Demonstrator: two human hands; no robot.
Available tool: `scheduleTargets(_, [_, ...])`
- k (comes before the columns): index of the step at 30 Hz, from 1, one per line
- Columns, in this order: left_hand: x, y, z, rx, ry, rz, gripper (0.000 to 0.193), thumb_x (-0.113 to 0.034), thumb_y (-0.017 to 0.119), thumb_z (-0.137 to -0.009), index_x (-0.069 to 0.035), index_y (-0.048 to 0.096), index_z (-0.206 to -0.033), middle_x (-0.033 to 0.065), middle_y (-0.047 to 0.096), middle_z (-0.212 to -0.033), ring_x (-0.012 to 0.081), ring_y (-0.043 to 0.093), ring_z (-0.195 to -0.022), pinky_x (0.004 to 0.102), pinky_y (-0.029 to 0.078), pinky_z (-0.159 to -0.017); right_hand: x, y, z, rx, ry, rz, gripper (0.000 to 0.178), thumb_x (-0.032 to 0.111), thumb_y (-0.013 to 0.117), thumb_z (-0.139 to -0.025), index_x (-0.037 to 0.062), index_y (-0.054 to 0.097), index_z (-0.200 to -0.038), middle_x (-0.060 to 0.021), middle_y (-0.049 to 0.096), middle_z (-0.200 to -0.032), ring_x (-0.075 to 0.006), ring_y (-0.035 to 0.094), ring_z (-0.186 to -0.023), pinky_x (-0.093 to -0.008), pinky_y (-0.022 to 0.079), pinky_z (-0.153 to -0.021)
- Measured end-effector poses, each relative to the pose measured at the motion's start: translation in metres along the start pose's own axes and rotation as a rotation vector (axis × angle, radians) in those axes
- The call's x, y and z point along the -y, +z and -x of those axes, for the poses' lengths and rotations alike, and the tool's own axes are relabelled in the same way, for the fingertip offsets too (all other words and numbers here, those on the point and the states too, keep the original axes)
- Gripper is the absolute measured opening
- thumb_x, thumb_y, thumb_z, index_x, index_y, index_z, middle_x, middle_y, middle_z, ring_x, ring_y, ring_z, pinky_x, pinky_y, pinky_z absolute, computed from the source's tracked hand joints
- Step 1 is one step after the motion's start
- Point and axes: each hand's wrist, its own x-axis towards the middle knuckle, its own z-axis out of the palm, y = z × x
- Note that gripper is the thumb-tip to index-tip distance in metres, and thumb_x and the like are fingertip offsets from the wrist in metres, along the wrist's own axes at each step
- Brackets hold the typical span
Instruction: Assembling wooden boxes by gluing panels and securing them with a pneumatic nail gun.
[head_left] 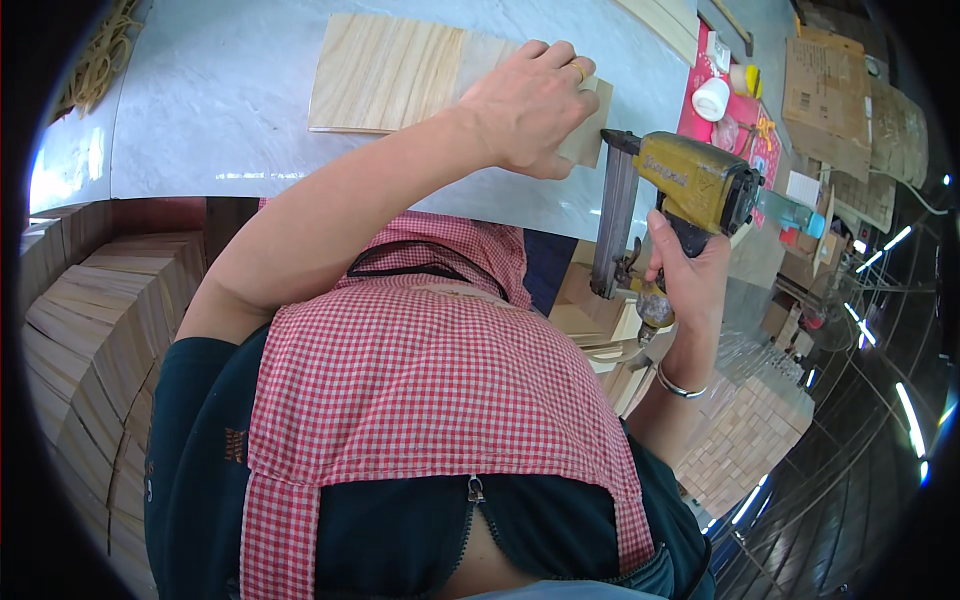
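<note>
On the pale table lies a flat wooden piece [385, 72] with striped grain; a paler section shows beside my left hand, and its right end [597, 130] sticks out past the hand. My left hand [535, 110] reaches across it, fingers bent over the far side and thumb at the near side. A yellow and black nail gun [690, 175] is in my right hand [693, 268], fingers wrapped round its handle. Its nose points left, close to the wood's right end; whether they touch I cannot tell. The wood beneath my left palm is hidden.
Wooden boards [95, 330] are stacked below the table at left. A coil of rubber bands [100, 60] sits at the far left. Towards the right are a white container [711, 100] on a pink surface, cardboard boxes [825, 105] and stacked wood blocks [750, 430].
</note>
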Motion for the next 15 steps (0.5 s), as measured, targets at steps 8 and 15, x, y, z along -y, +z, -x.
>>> scheduleTargets(8, [-0.001,-0.004,0.0,0.065,-0.023,0.045,0.046,-0.041,0.076,-0.07,-0.007,0.073,-0.101,0.0126,0.059,-0.13,0.0276,0.05,-0.114,0.039,0.041,-0.102,0.009,-0.007,-0.007,0.058,0.037,-0.016,0.02,0.016,0.075,-0.091,-0.0013,0.066,-0.09,-0.0014,0.057,-0.058,-0.0089,0.049,-0.044,-0.0224,0.041,-0.042])
scheduleTargets(15, [-0.001,-0.006,-0.001,0.08,-0.031,0.056,0.046,-0.039,0.077,-0.07,-0.006,0.073,-0.102,0.0138,0.058,-0.133,0.0282,0.05,-0.116,0.039,0.04,-0.103,0.029,-0.01,-0.021,0.012,0.021,0.061,0.023,0.02,0.075,-0.092,-0.0004,0.066,-0.089,-0.0009,0.056,-0.056,-0.0095,0.048,-0.044,-0.0226,0.041,-0.042])
